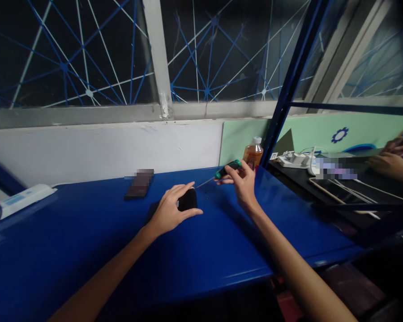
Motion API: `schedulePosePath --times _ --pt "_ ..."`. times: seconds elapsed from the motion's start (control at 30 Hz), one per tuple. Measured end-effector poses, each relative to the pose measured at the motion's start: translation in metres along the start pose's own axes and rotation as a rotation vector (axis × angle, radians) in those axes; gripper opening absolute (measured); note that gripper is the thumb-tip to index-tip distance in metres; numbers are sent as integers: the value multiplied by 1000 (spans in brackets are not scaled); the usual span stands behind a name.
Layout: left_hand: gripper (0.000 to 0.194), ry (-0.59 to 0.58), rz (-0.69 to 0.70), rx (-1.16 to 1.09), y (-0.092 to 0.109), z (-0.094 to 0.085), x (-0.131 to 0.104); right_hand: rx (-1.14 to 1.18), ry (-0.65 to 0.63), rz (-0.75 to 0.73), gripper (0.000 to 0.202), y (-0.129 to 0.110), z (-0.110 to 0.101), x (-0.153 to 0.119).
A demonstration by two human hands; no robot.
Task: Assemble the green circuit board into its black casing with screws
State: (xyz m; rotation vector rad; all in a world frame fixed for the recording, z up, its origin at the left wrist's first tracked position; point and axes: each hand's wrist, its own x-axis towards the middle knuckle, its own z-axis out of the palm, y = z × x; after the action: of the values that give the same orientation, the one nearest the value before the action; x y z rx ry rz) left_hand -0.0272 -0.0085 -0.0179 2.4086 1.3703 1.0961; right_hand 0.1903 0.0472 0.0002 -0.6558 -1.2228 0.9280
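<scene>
Blue table (87, 250), left hand (169, 210) fingers grasping black phone (188, 200), right hand (242, 181) fingers clenched round screwdriver (226, 170)

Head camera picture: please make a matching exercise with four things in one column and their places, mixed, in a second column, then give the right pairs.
Things:
1. screwdriver
2. small black device
3. bottle
4. white power strip

Places:
A. at the far left edge of the blue table
B. under the fingers of the left hand
C. standing at the back of the table, beside the blue post
D. held in the right hand, thin tip pointing left

Pairs: 1-D, 2-B, 3-C, 4-A
</scene>
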Motion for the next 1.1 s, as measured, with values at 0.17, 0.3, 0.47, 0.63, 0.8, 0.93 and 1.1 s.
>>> schedulePosePath --times 0.17,0.3,0.47,0.63,0.8,0.93,1.1 --pt "72 4 7 -14 1 -1 0 14 -36 6 22 -2 -1 0" --pt "73 9 24 -24 0 -1 0 -20 -17 20 26 -2 -1 1" --pt "71 4 19 -32 0 -2 0 -157 92 1 32 2 -3 1" --pt "70 7 18 -38 0 -3 0 -114 58 24 33 3 -4 0" --pt "69 20 18 -35 -1 -2 0 -48 -8 28 31 3 -5 1" --pt "69 10 22 -34 0 -2 0 -131 57 -17 35 5 -4 0" --pt "68 8 9 -51 1 -3 0 -357 146 -89 31 5 -5 -2"
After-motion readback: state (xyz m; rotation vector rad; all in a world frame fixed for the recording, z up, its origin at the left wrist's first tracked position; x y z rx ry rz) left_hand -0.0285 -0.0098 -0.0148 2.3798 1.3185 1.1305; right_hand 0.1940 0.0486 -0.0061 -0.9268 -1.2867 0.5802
